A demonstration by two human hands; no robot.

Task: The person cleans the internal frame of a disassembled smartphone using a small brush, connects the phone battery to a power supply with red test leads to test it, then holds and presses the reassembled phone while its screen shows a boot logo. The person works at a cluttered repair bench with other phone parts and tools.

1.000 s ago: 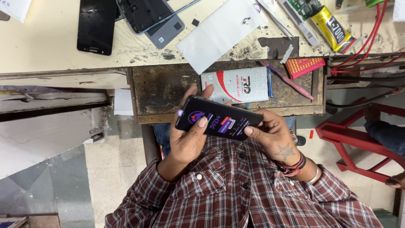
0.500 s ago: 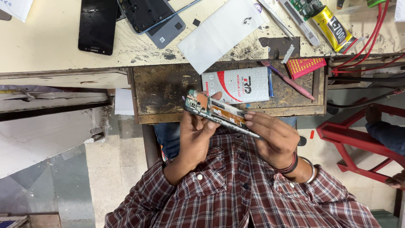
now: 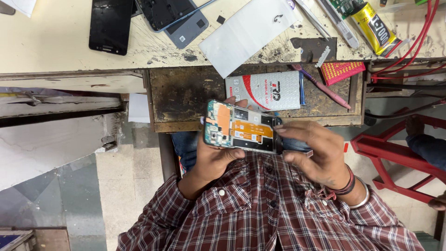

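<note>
I hold an opened smartphone (image 3: pixel 242 129) over my lap, back cover off, with its teal circuit board and orange flex cable facing up. My left hand (image 3: pixel 214 158) grips its left end from below, thumb along the near edge. My right hand (image 3: pixel 316 155), with a metal bangle and dark thread bands at the wrist, holds the right end with its fingertips on the edge. Just beyond the phone is the open wooden drawer (image 3: pixel 186 95) of the workbench.
The drawer holds a white bubble-wrap packet (image 3: pixel 267 90), a pink toothbrush (image 3: pixel 325 88) and a small red packet (image 3: pixel 343 70). On the bench (image 3: pixel 46 46) lie a black phone (image 3: pixel 110 27), a grey phone frame (image 3: pixel 181 21), a white sheet (image 3: pixel 251 32), a yellow glue tube (image 3: pixel 374 28) and red cables (image 3: pixel 418 42). A red stool (image 3: pixel 395 158) stands right.
The phone was screen-up a second ago. I turned it over through its edge, and now its open back with the circuit board faces up. Both hands kept hold of it.
</note>
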